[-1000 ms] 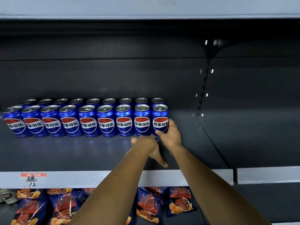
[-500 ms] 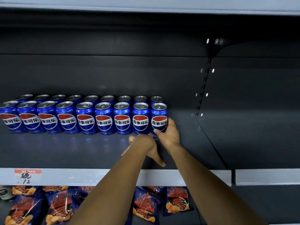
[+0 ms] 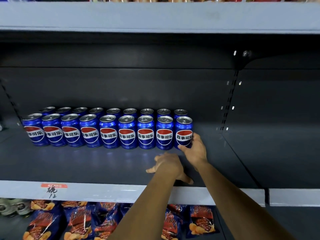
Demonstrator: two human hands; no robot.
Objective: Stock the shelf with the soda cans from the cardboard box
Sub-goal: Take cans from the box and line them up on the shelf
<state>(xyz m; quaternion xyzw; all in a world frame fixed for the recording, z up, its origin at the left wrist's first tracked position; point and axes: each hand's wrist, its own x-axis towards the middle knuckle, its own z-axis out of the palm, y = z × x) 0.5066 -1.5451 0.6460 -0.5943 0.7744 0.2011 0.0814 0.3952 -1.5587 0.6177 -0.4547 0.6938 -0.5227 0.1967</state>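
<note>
Since a moment ago the left hand point(image 3: 168, 166) slid back, flat and relaxed on the dark shelf point(image 3: 86, 165); right hand point(image 3: 194, 149) grips the end blue can point(image 3: 183, 132), upright beside its row.

Back-row cans point(image 3: 113, 112) mostly hidden; price tag point(image 3: 54, 190) blurred.

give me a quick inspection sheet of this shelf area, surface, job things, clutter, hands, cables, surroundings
surface: dark shelf, bare in front of and right of the cans
job's things: blue soda cans upright in two rows, nine showing per row; cardboard box not in view
clutter: nothing seen
hands: right hand grips the end can of the front row; left hand rests flat on the shelf
cables: nothing seen
surroundings: price tag on the shelf edge; chip bags on the shelf below
</note>
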